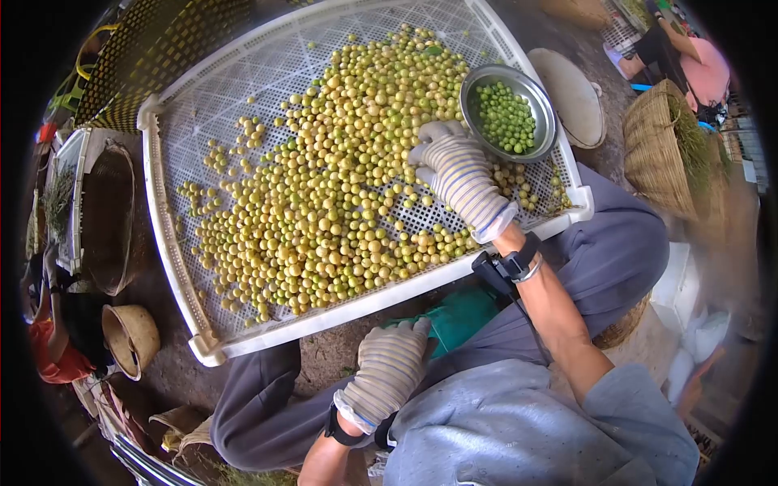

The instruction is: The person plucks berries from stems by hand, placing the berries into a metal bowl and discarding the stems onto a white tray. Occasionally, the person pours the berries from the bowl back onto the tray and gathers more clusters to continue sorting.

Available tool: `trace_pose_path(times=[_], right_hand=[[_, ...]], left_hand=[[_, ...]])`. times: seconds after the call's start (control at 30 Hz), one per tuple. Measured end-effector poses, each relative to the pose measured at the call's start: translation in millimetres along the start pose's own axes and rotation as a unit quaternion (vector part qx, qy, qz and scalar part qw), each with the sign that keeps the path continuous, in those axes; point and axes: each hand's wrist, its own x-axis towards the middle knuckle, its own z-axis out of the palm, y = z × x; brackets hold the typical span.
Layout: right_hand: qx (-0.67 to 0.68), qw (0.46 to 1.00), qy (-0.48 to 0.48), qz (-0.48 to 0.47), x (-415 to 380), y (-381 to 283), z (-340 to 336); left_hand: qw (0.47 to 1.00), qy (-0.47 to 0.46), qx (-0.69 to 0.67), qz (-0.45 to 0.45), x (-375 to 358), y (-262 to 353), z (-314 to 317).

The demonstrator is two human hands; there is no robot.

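My right hand (458, 166), in a striped knit glove, reaches over a white perforated tray (324, 328). Its fingers are curled down among small round yellow-green fruits (324, 202); whatever they may hold is hidden. Just beyond that hand, a metal bowl (545, 109) sits on the tray's right side with greener round fruits (506, 117) in it. My left hand (385, 364), gloved alike, stays low in front of my lap, beneath the tray's near edge. Its fingers are bent inward beside a green cloth-like item (463, 317), and their grip is out of sight.
A shallow pale basin (567, 97) lies right of the tray. Farther right stands a woven basket (660, 146) with greenery, near a person in a pink top (707, 73). On the left are a tan bucket (130, 340) and another person in red (57, 352).
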Motion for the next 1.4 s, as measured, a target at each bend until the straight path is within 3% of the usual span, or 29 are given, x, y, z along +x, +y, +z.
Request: trace_pose_path(times=[0.07,0.2,0.27,0.37,0.4,0.43,0.47,0.5,0.53,0.57,0.6,0.67,0.7,0.73,0.77,0.83,0.87,0.93,0.97,1.07,1.13,1.23,1.3,1.4], right_hand=[[-0.026,1.000,-0.016,0.004,2,-5,5],[-0.062,0.997,-0.044,0.018,7,-7,10],[-0.061,0.995,-0.063,0.042,6,-9,11],[0.028,0.993,0.110,0.010,-3,-1,9],[0.028,0.994,0.108,0.009,-6,2,3],[0.128,0.978,0.160,0.042,-9,3,-7],[0.224,0.949,0.210,0.074,-10,2,-23],[0.385,0.892,0.158,0.175,-19,-1,-44],[0.529,0.798,0.101,0.270,-27,-5,-62],[0.630,0.723,0.118,0.256,-33,4,-60],[0.628,0.724,0.122,0.258,-36,6,-62],[0.698,0.651,0.137,0.265,-43,8,-64],[0.674,0.697,0.105,0.222,-45,13,-61],[0.675,0.696,0.106,0.223,-46,14,-58],[0.646,0.719,0.080,0.245,-45,12,-54],[0.592,0.753,0.031,0.284,-41,8,-53],[0.593,0.753,0.031,0.283,-42,6,-52],[0.477,0.828,0.054,0.291,-45,4,-50],[0.459,0.845,0.082,0.264,-48,11,-42],[0.380,0.887,0.085,0.249,-56,19,-42],[0.373,0.887,0.084,0.258,-58,18,-45],[0.325,0.908,0.071,0.256,-59,15,-43],[0.256,0.932,0.014,0.257,-60,15,-43],[0.208,0.951,0.037,0.227,-60,8,-34]], left_hand=[[1.000,-0.008,-0.007,0.007,8,1,-16],[0.986,0.163,0.033,-0.007,34,-16,-25],[0.984,0.169,0.028,-0.037,53,-21,-34],[0.977,0.198,0.071,0.026,81,-24,-37],[0.978,0.197,0.070,0.024,91,-24,-35],[0.964,0.238,0.064,0.100,102,-23,-31],[0.942,0.278,0.058,0.177,112,-23,-26],[0.936,0.261,0.148,0.182,121,-26,-15],[0.936,0.262,0.146,0.185,122,-25,-16],[0.951,0.207,0.184,0.140,123,-25,-17],[0.959,0.148,0.222,0.094,124,-27,-18],[0.962,0.171,0.211,0.029,118,-35,-29],[0.964,0.200,0.172,0.012,119,-39,-36],[0.964,0.229,0.134,-0.007,123,-42,-42],[0.964,0.227,0.135,-0.009,128,-43,-44],[0.940,0.326,0.083,-0.066,143,-47,-50],[0.939,0.325,0.084,-0.067,150,-49,-52],[0.942,0.312,0.109,-0.058,162,-53,-54],[0.928,0.351,0.119,-0.038,166,-54,-53],[0.935,0.335,0.113,-0.002,173,-55,-52],[0.929,0.339,0.148,0.009,173,-50,-52],[0.917,0.277,0.286,0.034,171,-39,-54],[0.920,0.261,0.290,0.041,169,-37,-56],[0.923,0.255,0.285,0.037,170,-39,-54]])
